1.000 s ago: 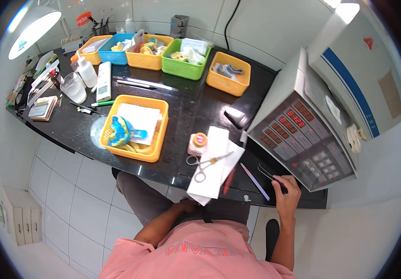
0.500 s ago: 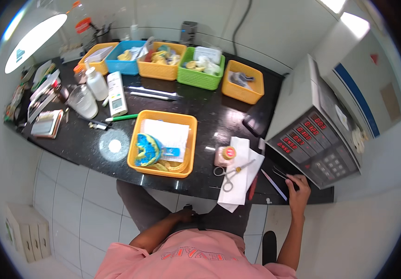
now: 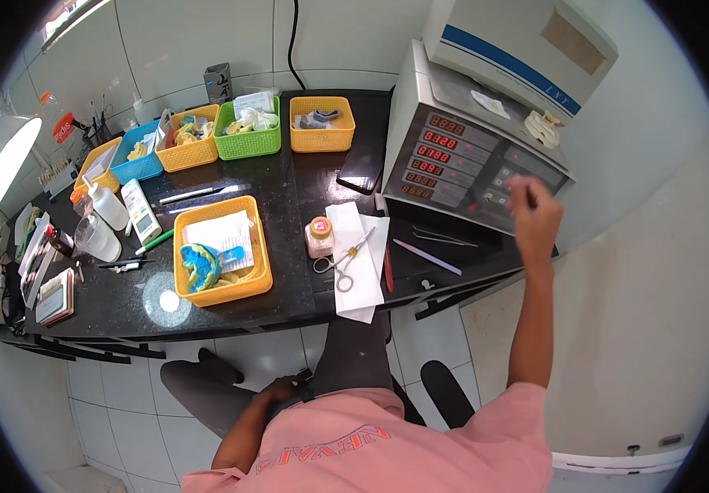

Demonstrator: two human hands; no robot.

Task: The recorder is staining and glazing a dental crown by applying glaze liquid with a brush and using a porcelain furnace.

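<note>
Left hand (image 3: 276,390): rests at your lap, below the table (image 3: 293,275); you cannot tell how its grip stands.
Front edge: runs past your knees, with the white paper (image 3: 359,283) hanging slightly over it.
Open room: dark tabletop shows between the yellow basket (image 3: 266,275) and the pink jar (image 3: 319,244).
On the paper: scissors (image 3: 343,264) lie across it, with a red tool (image 3: 388,267) just beside.
Before the panel: a lilac stick (image 3: 428,257) and tweezers (image 3: 445,239) lie near your forearm.
Right hand (image 3: 534,212): raised at the keypad (image 3: 498,178), blurred; grip width and contact you cannot tell.
Control unit (image 3: 453,156): fills the table's right end, blocking your reach behind it.
Back: a dark flat device (image 3: 361,171) lies left of the unit; the green basket (image 3: 248,146) stands farther along.
</note>
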